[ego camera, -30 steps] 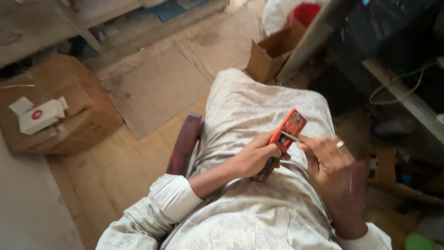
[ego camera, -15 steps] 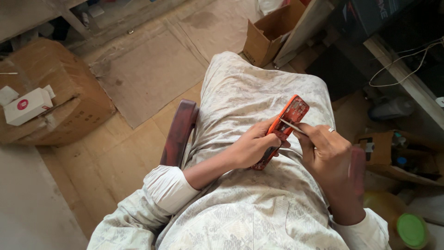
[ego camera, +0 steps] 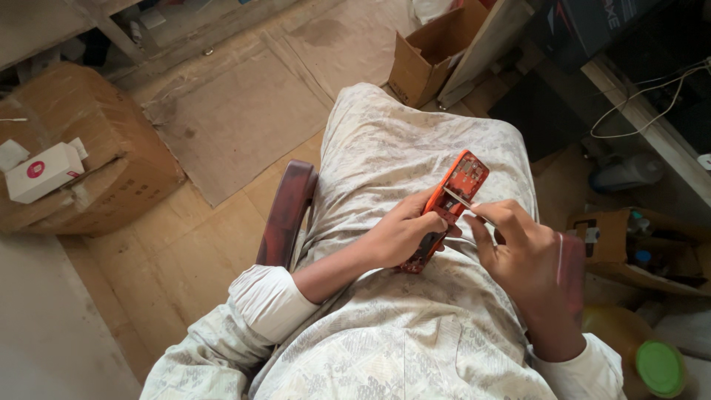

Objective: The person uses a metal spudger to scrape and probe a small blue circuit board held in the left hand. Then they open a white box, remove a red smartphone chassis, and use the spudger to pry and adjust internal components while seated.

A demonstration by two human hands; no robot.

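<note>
two hands over the lap, both busy on one small thing. the left hand (ego camera: 400, 237) wraps its fingers round the lower half of an orange opened phone body (ego camera: 448, 207), grip closed on it, holding it tilted above the thigh with its upper end pointing up and away. the right hand (ego camera: 522, 255) pinches a thin metal tool (ego camera: 466, 204) between thumb and forefinger, grip closed on that, and the tool's far end lies across the middle of the orange body (whether it is a pair of tweezers or a blade, too small to tell). the two hands sit just beside each other, the right index finger close to the phone's right edge.

room around them: the patterned pale clothing (ego camera: 415, 148) spreads wide under the hands, open cloth ahead to the knees. to the left, the dark red chair arm (ego camera: 289, 215) runs along the thigh's edge, then wooden floor (ego camera: 170, 244). a large cardboard box (ego camera: 96, 155) with a small white box (ego camera: 44, 170) on top stands well apart at far left. ahead, an open carton (ego camera: 426, 55) sits near the knees. at lower right, a jar with a green lid (ego camera: 659, 367) sits near the right elbow.
</note>
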